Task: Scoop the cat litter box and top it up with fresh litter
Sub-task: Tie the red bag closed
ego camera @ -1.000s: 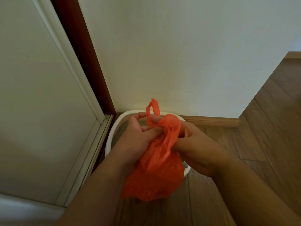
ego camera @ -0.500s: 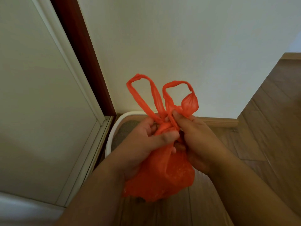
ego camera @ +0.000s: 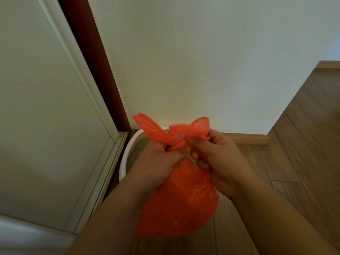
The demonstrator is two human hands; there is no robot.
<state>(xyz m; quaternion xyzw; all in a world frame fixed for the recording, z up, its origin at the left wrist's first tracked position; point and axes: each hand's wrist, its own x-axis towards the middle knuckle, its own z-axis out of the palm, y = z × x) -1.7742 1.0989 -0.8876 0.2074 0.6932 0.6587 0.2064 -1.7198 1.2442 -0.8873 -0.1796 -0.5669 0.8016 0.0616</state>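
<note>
An orange plastic bag (ego camera: 178, 205) hangs full and bulging between my forearms, above the floor. My left hand (ego camera: 158, 162) grips the bag's twisted neck and one handle strip. My right hand (ego camera: 219, 159) pinches the other handle strip, which crosses the first just above my fingers. Both handle ends stick up flattened and blurred. Behind my hands, the white litter box (ego camera: 127, 155) stands in the corner against the wall; only part of its rim and some grey litter show, the rest is hidden by my arms and the bag.
A pale door panel (ego camera: 46, 116) with a white frame and dark red jamb (ego camera: 93, 57) stands at the left. A white wall (ego camera: 202, 61) with a wooden skirting board (ego camera: 248, 139) is ahead. Wood flooring (ego camera: 303, 144) stretches to the right.
The two handle loops that stood upright half a second ago are now pulled down and crossed flat over my fingers. Both hands have shifted slightly lower and closer together around the bag's neck.
</note>
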